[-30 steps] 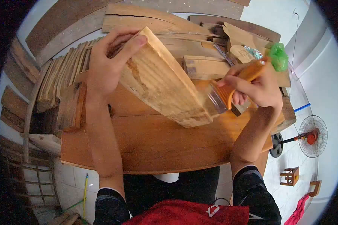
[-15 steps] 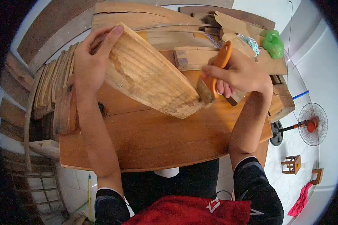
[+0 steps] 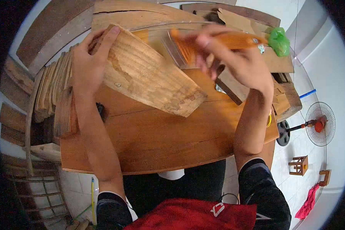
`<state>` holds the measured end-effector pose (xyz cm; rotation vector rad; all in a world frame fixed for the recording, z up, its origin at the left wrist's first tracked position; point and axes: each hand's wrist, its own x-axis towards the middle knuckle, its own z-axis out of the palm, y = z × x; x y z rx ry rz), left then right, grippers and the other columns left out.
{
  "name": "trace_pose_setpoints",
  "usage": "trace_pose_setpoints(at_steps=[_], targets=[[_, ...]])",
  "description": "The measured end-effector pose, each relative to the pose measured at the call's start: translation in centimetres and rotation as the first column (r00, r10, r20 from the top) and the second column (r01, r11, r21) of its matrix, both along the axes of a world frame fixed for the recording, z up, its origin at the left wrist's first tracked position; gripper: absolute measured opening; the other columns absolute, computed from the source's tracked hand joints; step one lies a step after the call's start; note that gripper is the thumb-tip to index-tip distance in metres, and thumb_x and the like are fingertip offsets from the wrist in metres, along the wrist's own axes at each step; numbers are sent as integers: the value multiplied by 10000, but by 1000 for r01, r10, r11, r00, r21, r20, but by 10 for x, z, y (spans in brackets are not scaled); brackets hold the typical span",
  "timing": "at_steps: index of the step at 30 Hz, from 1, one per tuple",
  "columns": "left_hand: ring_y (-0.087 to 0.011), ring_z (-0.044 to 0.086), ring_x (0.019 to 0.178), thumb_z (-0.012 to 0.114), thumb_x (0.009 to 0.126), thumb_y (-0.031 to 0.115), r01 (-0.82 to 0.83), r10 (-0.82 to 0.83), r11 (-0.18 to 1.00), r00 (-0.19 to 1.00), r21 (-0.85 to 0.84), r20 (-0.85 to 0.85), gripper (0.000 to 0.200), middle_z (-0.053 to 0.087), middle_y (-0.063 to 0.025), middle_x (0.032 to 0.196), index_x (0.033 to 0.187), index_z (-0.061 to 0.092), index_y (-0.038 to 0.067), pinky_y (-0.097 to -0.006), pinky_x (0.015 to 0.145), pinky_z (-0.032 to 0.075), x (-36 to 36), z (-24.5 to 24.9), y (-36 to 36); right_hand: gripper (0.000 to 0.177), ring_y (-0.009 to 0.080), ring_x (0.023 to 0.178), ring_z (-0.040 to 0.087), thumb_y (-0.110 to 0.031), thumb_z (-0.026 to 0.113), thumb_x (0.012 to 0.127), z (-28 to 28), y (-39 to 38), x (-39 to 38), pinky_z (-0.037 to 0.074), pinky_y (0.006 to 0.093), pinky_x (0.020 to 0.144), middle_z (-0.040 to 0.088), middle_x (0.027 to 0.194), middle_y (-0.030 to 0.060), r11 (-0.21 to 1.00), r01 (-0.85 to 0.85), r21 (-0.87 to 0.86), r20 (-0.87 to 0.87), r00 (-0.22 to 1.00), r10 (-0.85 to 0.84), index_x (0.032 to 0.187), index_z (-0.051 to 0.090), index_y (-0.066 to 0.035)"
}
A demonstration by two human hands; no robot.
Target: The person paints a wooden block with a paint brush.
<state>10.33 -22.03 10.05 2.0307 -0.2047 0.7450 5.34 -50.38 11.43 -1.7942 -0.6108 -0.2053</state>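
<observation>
Plank [image 3: 149, 76], rough pale wood at upper centre, slants down toward the table [image 3: 161, 142], looks stiff, light and splintery, best gripped by its end edges where the left hand [image 3: 90, 65] curls its fingers round, while the right hand [image 3: 245, 67] is closed on the orange brush [image 3: 218, 40].

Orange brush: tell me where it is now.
In the head view, upper centre: the right hand holds the brush over the wooden board that the left hand grips.
</observation>
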Motion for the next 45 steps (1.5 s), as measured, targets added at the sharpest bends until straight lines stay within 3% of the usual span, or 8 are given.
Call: trace_pose_setpoints(at_steps=[7,11,14,17,23,29,36,45], targets=[[-186,672,1006,732,927,477,2,-2,1000,1000,20,-12,580,736,-138,1060,1175,706,-47,-305,943,489,-1,0,-1,479,95,469,543,-353,590,1047,2,-17,7,460,251,495,587,552,-12,781,-44,-623,-109,994,-31,699,631,-26],[-187,667,1017,729,924,492,56,-56,998,998,0,-4,591,730,-142,1079,1181,699,-40,-307,938,488,0,-3,-1,461,77,553,589,-343,595,1045,4,8,1,474,232,549,592,565,-24,997,44,-69,38,998,-42,706,650,-35],[-183,664,1018,708,944,472,23,-23,999,1000,37,2,563,728,-116,1098,1177,695,-40,-311,938,486,3,-4,2,459,109,584,609,-375,582,1041,1,-10,0,486,277,566,594,567,11,942,118,-315,156,985,-71,742,699,-48],[-205,669,1036,609,1012,338,58,-59,998,997,26,40,417,727,-130,1120,1183,685,-34,-316,951,480,-2,-4,1,529,175,531,589,-422,563,1033,-3,-21,4,467,336,548,577,544,59,532,74,-843,-13,987,-159,691,677,-35],[-260,673,1065,410,1014,98,133,-197,958,950,253,244,338,718,-187,1138,1193,673,-17,-320,979,464,25,-19,26,499,107,523,543,-373,577,1048,-6,24,0,442,300,536,530,528,18,985,168,40,247,953,-173,696,674,-33],[-202,673,1004,492,1044,252,238,-234,971,960,-8,153,353,739,-108,1070,1175,680,-17,-314,942,479,18,-11,17,309,69,619,608,-285,611,1042,16,-8,-12,423,224,536,689,728,17,777,303,-552,-16,928,-373,970,755,-21],[-114,656,1008,765,941,254,347,-339,937,931,-41,138,322,730,-48,1072,1171,706,36,-263,894,500,-2,-3,2,352,139,739,680,-256,539,1064,0,19,-2,483,255,526,722,934,136,996,-76,51,481,876,42,1173,691,43],[-131,632,1079,787,905,207,567,-565,821,788,72,245,342,687,-23,1136,1203,732,49,-280,941,488,-3,2,17,393,206,698,660,-286,522,1017,5,10,-3,443,286,500,696,836,171,952,-80,296,219,976,14,1129,667,61]])
